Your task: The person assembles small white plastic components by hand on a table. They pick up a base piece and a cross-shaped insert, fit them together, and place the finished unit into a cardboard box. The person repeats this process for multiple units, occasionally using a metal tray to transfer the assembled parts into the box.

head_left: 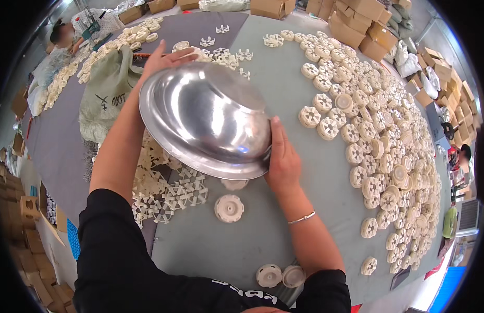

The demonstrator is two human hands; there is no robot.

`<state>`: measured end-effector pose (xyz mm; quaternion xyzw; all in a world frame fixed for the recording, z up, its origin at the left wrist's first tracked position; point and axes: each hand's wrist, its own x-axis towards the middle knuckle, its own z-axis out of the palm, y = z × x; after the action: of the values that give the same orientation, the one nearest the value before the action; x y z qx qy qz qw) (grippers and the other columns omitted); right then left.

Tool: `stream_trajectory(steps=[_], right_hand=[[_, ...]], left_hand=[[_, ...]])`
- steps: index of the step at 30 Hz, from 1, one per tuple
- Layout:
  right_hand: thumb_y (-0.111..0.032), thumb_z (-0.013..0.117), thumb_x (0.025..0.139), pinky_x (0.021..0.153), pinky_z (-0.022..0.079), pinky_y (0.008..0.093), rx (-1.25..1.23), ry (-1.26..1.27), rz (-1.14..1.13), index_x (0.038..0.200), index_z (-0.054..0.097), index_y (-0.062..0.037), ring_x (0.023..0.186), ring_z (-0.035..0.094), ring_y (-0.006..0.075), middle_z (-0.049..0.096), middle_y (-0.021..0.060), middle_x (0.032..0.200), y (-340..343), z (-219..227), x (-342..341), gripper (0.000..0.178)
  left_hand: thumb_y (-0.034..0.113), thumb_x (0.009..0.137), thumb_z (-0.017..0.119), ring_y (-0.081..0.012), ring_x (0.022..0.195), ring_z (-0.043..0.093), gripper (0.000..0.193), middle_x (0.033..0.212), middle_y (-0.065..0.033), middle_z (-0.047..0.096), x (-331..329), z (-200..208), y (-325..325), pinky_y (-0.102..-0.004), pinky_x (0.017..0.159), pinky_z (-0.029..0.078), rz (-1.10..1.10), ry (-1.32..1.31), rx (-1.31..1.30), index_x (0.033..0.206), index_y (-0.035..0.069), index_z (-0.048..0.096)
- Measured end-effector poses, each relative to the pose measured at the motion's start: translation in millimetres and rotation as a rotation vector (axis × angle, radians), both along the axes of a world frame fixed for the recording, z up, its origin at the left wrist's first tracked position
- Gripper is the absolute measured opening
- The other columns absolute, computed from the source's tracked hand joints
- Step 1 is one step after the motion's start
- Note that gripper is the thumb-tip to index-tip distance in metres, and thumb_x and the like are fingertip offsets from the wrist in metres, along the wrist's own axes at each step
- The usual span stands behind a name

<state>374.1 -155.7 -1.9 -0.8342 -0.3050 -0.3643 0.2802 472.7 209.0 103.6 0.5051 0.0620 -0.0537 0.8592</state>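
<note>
A shiny metal basin (210, 115) is tilted between my two hands above the table, its rounded underside showing. My left hand (166, 61) is at its far left rim, the thumb up and fingers reaching over the edge. Along the right rim lies my right hand (283, 159), fingers pressed to the metal. The basin's inside is hidden. Below it, a heap of cream spoked plastic pieces (171, 195) spreads on the table. Close by sits a cream round plastic part (229, 208), and another peeks from under the rim.
Many cream round parts (377, 141) cover the table's right side. A green sack (107, 86) stands left of my left arm. Two round parts (269, 275) lie by the near edge. A person (62, 39) is at the far left, with cardboard boxes (359, 26) behind the table.
</note>
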Motion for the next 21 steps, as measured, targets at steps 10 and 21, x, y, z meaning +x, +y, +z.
stream_trajectory(steps=[10,21], right_hand=[[-0.003,0.071,0.095,0.095,0.058,0.0343,0.468,-0.002,0.037,0.145,0.056,0.0038,0.110,0.071,0.0234,0.069,0.0136,0.135,-70.9,46.3,-0.9,0.053],[0.007,0.066,0.097,0.103,0.050,0.0342,1.185,0.181,-0.397,0.136,0.060,-0.0019,0.114,0.062,0.0178,0.066,0.0072,0.128,-238.1,-26.2,-388.1,0.040]], left_hand=[[0.059,0.108,0.046,-0.0205,0.133,0.057,0.063,0.134,-0.0070,0.070,17.1,17.5,21.8,-0.0385,0.116,0.037,0.180,-0.161,0.373,0.138,0.006,0.066],[0.023,0.104,0.061,-0.0182,0.121,0.063,0.034,0.125,-0.0091,0.072,-194.1,84.4,-172.7,-0.0317,0.109,0.043,-0.194,-0.596,1.036,0.124,-0.002,0.071]])
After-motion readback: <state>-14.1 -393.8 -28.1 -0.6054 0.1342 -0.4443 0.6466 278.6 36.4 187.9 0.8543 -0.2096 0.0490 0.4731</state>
